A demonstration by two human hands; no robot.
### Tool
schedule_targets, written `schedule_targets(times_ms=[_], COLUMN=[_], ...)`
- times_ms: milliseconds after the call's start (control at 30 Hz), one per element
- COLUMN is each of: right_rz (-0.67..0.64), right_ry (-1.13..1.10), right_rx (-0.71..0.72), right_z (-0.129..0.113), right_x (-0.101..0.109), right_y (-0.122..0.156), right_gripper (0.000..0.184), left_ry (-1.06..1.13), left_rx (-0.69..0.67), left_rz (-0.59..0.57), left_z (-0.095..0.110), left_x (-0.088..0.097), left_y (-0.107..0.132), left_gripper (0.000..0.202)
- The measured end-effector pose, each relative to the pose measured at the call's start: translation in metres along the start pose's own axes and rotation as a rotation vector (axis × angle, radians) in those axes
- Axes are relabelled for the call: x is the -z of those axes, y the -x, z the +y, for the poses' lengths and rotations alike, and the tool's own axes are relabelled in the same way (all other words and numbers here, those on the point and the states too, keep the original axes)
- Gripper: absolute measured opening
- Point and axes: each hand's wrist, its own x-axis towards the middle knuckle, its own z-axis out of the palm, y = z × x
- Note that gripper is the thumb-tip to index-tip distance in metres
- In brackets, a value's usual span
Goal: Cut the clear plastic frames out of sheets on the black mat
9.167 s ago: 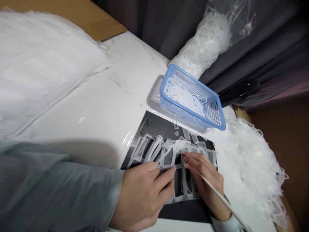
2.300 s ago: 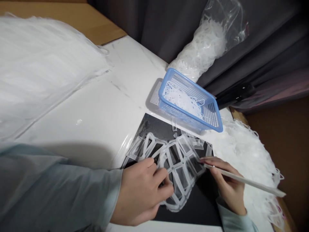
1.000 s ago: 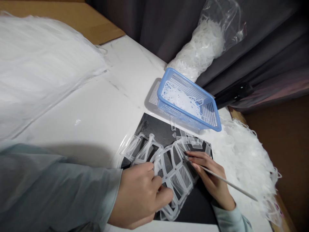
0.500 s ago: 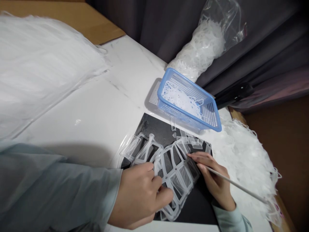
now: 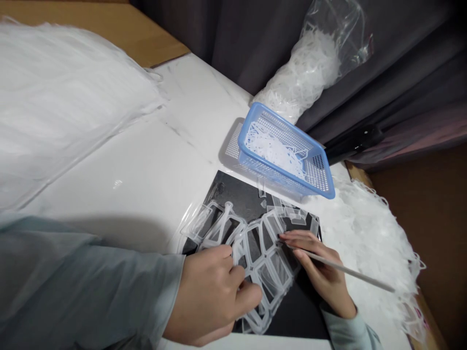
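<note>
My left hand (image 5: 215, 294) is closed, fingers curled down onto a translucent plastic lattice (image 5: 257, 257) of joined frames; its fingertips and anything between them are hidden. The lattice lies on a black mat (image 5: 299, 306). At the lattice's right edge, my right hand (image 5: 317, 265) is shut on a slim pale stick (image 5: 346, 270), thumb against fingers. The stick slants down to the right, and its working tip is hard to make out at the fingers. Loose clear plastic pieces (image 5: 292, 212) lie at the mat's upper right.
A blue mesh basket (image 5: 286, 182) holding white strips stands beyond the mat. Behind it leans a clear bag (image 5: 299, 73) of white loops. A heap of translucent pieces (image 5: 368, 243) lies at right, and a large white bundle (image 5: 65, 107) at left. Dark curtains (image 5: 226, 39) hang behind.
My right hand and the stick have shifted slightly left over the lattice, and the stick's rear end has moved a little up and left. My left hand stays in place.
</note>
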Motion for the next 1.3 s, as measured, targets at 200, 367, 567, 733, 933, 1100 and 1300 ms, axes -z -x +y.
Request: schedule_targets(times_ms=[200,367,567,733,933,1100,1300], right_rz=[0.010,0.002,0.007,-0.002,0.012,0.012,-0.011], right_ry=[0.038,0.046,0.022,-0.034,-0.079,-0.084,-0.075], right_rx=[0.005,0.002,-0.039,-0.045,-0.079,-0.082,-0.065], right_z=[0.0011,0.0000,0.0006,0.0014,0.0010,-0.0002,-0.0018], right_x=[-0.0013,-0.0013,-0.0010,-0.0001,-0.0005,0.0004,0.0024], right_y=[0.0004,0.0007,0.0020,0.0030,0.0033,0.0031,0.0018], right_gripper=[0.017,0.020,0.021,0.021,0.022,0.022,0.021], left_ry=[0.001,-0.003,0.000,-0.008,-0.010,-0.010,-0.012], left_rx=[0.010,0.013,0.005,0.002,0.003,0.005,0.006], left_rz=[-0.006,-0.017,-0.021,-0.013,-0.030,-0.029,-0.033], left_z=[0.0004,0.0009,-0.0001,-0.0004,0.0001,0.0002,0.0003], left_x=[0.0001,0.0007,0.0012,0.0018,0.0011,0.0011,0.0023], left_y=[0.0000,-0.0001,0.0001,-0.0002,-0.0003,-0.0002,-0.0004], left_gripper=[0.028,0.028,0.027,0.025,0.023,0.024,0.026])
